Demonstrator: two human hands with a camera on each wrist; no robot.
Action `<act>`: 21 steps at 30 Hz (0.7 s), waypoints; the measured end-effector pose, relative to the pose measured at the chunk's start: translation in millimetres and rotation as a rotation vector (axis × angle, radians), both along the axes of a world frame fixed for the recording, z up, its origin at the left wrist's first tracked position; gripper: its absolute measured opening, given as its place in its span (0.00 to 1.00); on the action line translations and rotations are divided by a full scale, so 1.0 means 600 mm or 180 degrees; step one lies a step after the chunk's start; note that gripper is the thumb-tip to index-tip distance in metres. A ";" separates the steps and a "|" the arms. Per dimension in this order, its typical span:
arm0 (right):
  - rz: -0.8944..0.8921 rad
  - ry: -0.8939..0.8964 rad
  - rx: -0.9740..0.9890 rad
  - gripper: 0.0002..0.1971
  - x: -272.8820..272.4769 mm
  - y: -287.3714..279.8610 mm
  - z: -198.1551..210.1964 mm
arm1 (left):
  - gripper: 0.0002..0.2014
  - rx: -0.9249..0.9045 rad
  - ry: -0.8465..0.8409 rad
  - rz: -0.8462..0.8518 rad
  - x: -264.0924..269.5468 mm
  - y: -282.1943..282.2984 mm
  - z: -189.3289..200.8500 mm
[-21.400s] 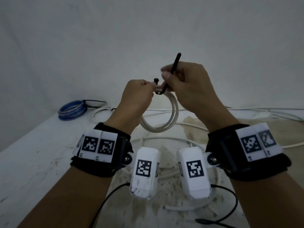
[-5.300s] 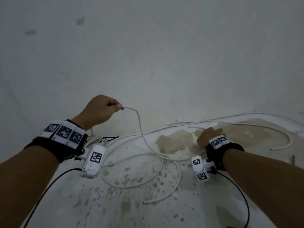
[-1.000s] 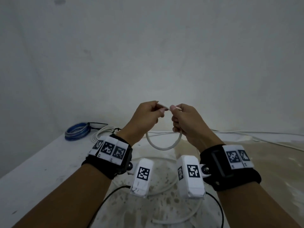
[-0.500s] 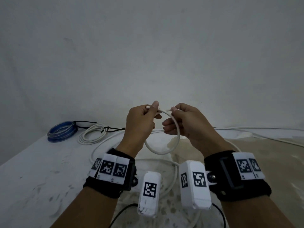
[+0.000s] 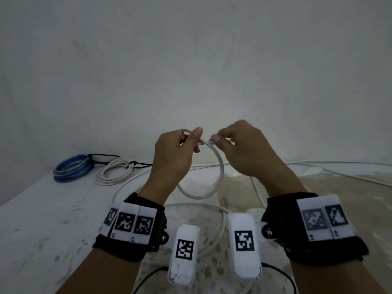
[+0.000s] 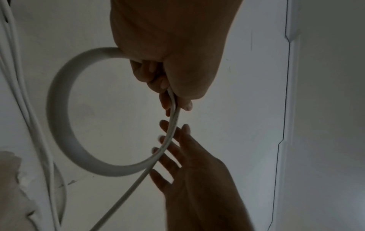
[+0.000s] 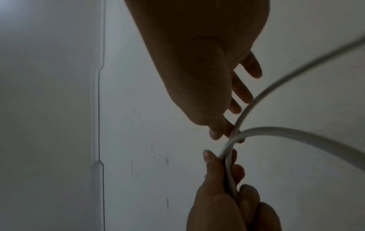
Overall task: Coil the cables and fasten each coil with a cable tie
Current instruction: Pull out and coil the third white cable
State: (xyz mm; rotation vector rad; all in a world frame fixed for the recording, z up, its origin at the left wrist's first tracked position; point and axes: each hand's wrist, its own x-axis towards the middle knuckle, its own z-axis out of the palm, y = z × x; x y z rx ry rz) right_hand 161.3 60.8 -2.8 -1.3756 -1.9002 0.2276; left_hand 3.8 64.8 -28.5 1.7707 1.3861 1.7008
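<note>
I hold a white cable (image 5: pixel 221 172) up over the table, bent into a single hanging loop (image 6: pixel 59 109). My left hand (image 5: pixel 192 136) grips the top of the loop, thumb pressed over the cable where it crosses itself (image 7: pixel 227 164). My right hand (image 5: pixel 218 139) is just right of it. In the left wrist view the right hand's fingers (image 6: pixel 168 145) are straight and spread, and the cable runs loosely between them and the thumb. The free length of the cable trails down to the table (image 5: pixel 222 225).
Two tied coils lie at the back left of the stained table (image 5: pixel 42 230): a blue coil (image 5: pixel 72 168) and a white coil (image 5: pixel 114 172), each with a black tie. Another white cable (image 5: pixel 318 164) runs along the far right edge. A bare wall stands behind.
The loop has grown slightly and both hands have lifted a little. My right hand's pinch on the cable has loosened into straight fingers. The left hand's grip has not changed.
</note>
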 end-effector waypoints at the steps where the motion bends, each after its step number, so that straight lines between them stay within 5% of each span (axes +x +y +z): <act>1: 0.0193 0.0250 -0.0102 0.12 -0.002 0.002 -0.004 | 0.18 -0.0016 -0.0050 -0.0040 0.002 -0.002 0.003; 4: 0.0480 0.0908 -0.0358 0.11 -0.003 0.003 -0.009 | 0.18 -0.0103 -0.0239 -0.0062 0.005 -0.004 0.004; 12: 0.0800 0.1157 -0.0750 0.15 -0.002 -0.006 -0.005 | 0.17 0.0244 0.0173 0.0398 0.012 -0.009 0.002; 21: 0.0935 0.1403 -0.1158 0.19 -0.001 -0.007 -0.009 | 0.17 0.0304 0.0331 0.0140 0.009 -0.010 0.004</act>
